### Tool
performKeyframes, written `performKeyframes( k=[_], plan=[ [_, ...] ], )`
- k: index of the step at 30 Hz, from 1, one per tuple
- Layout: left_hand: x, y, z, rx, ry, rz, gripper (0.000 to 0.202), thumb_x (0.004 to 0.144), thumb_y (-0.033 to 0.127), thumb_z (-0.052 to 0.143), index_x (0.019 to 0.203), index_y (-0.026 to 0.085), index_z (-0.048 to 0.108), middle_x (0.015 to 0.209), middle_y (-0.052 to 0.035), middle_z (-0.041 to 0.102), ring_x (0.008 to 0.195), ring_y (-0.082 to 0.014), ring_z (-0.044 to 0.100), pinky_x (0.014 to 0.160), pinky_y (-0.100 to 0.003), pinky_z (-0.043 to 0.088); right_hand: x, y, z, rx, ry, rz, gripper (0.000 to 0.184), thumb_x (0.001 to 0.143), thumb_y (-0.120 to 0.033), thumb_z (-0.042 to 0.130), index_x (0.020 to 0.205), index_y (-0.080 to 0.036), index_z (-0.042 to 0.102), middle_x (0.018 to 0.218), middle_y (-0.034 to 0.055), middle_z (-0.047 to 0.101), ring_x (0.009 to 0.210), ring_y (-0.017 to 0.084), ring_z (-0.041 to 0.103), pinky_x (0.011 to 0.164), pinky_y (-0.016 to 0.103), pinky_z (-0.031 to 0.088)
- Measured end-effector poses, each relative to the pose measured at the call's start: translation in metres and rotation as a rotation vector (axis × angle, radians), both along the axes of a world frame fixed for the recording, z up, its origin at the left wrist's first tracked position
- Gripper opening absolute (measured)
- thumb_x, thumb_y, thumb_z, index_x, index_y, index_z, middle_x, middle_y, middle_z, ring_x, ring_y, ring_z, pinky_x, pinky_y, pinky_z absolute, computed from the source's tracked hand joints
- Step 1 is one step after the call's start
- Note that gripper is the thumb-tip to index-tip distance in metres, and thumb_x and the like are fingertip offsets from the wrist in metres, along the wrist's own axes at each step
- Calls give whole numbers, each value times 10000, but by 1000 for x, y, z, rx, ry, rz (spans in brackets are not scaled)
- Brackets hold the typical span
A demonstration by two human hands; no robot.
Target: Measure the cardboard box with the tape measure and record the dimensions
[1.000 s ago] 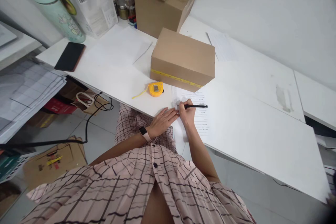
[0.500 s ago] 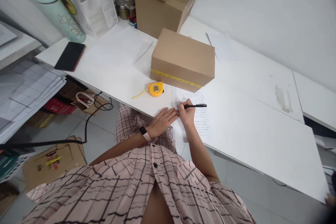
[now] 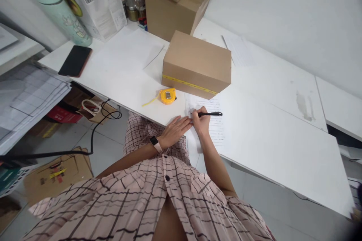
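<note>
Reckoned from the right hand [image 3: 201,122], a cardboard box [image 3: 198,60] sits at twelve o'clock on the table [image 3: 263,131]. Its visible faces are closed, hiding any contents; a yellow strip [image 3: 189,84] crosses its near side, and its long axis runs roughly ten to four. Stacked cartons [image 3: 169,17] stand beyond, between eleven and twelve, contents also hidden. White boxes with avocado pictures [image 3: 103,13] and a green bottle [image 3: 66,17] are at ten o'clock.

The black pen [image 3: 213,113] is over the printed sheet [image 3: 216,131], its long axis nearly nine to three: cap end out at three, writing end toward nine among the fingers. A yellow tape measure [image 3: 167,96] lies near, at ten.

The right hand pinches the pen, forearm coming up from five o'clock. The left hand [image 3: 175,131] lies palm down and flat, fingers slightly spread toward two o'clock, fingertips at the sheet's left edge. Whether the hands touch, I cannot tell.
</note>
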State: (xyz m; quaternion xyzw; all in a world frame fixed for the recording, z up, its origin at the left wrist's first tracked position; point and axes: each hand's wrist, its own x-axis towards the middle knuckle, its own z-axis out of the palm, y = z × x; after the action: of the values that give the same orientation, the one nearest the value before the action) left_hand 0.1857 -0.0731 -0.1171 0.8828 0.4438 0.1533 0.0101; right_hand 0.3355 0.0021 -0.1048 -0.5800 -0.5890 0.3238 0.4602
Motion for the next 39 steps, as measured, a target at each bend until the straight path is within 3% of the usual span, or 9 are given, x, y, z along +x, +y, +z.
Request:
performKeyframes(
  k=[9, 13, 16, 19, 23, 26, 31, 35, 39],
  plan=[
    [0, 0, 0, 12, -14, -6, 446, 981, 72, 394, 1400, 141, 532, 1475, -100, 539, 1420, -212, 438, 1194, -435, 334, -1, 0, -1, 3, 27, -3, 221, 798, -272, 560, 657, -243, 392, 580, -71, 390, 580, 126, 385, 600, 278, 346],
    [0, 0, 1, -24, -50, -10, 469, 946, 46, 418, 1395, 133, 524, 1496, -104, 515, 1425, -225, 428, 1196, -449, 323, 1, -1, 2, 45, 22, -89, 267, 844, -303, 565, 669, -243, 373, 608, -64, 389, 600, 130, 392, 622, 283, 352],
    [-5, -3, 15, -110, -137, -48, 532, 875, 20, 452, 1387, 145, 517, 1514, -93, 492, 1438, -231, 403, 1206, -458, 303, 12, -2, 7, 110, -64, -94, 206, 906, -348, 546, 769, -234, 443, 720, -29, 486, 681, 151, 449, 678, 302, 379],
    [-20, 0, 37, -179, -327, -60, 531, 821, 27, 471, 1329, 163, 540, 1465, -90, 531, 1397, -195, 441, 1174, -396, 362, 31, 0, 10, 212, -361, 5, 78, 939, -264, 477, 895, -230, 531, 868, 33, 557, 834, 201, 484, 778, 346, 391],
    [-48, 26, 56, -42, -502, 269, 325, 899, 149, 506, 1216, 183, 565, 1338, -115, 597, 1312, -247, 493, 1116, -457, 395, 49, 6, 5, 219, -730, 46, 278, 867, -83, 393, 954, -221, 618, 915, 90, 554, 902, 252, 461, 800, 374, 390],
    [-66, 56, 52, -22, -460, 495, 465, 820, 231, 681, 1257, 181, 532, 1389, -157, 532, 1325, -345, 442, 1098, -528, 369, 49, 8, 6, 190, -833, 56, 393, 807, -23, 382, 1036, -192, 653, 956, 121, 592, 935, 270, 481, 837, 393, 402],
    [-74, 79, 48, -215, -529, 430, 525, 761, 196, 726, 1251, 186, 537, 1225, -132, 611, 1196, -330, 528, 1027, -485, 438, 22, 5, 30, 120, -465, 125, 349, 929, -199, 384, 1128, -175, 670, 1067, 137, 667, 1031, 285, 552, 937, 445, 443],
    [-65, 65, 71, -460, -761, 164, 490, 783, 355, 755, 1199, 211, 539, 1182, -93, 628, 1080, -259, 610, 946, -402, 491, -6, 5, 59, -127, 120, 320, 455, 955, -539, 459, 1206, -222, 668, 1188, 89, 691, 1045, 243, 630, 927, 410, 493],
    [-63, 59, 99, -634, -930, -20, 443, 829, 406, 715, 1176, 214, 519, 1174, -84, 634, 1071, -223, 630, 923, -355, 496, -15, 6, 89, -237, 311, 383, 520, 854, -657, 574, 1033, -199, 742, 981, 71, 732, 931, 228, 656, 890, 398, 498]
  ],
)
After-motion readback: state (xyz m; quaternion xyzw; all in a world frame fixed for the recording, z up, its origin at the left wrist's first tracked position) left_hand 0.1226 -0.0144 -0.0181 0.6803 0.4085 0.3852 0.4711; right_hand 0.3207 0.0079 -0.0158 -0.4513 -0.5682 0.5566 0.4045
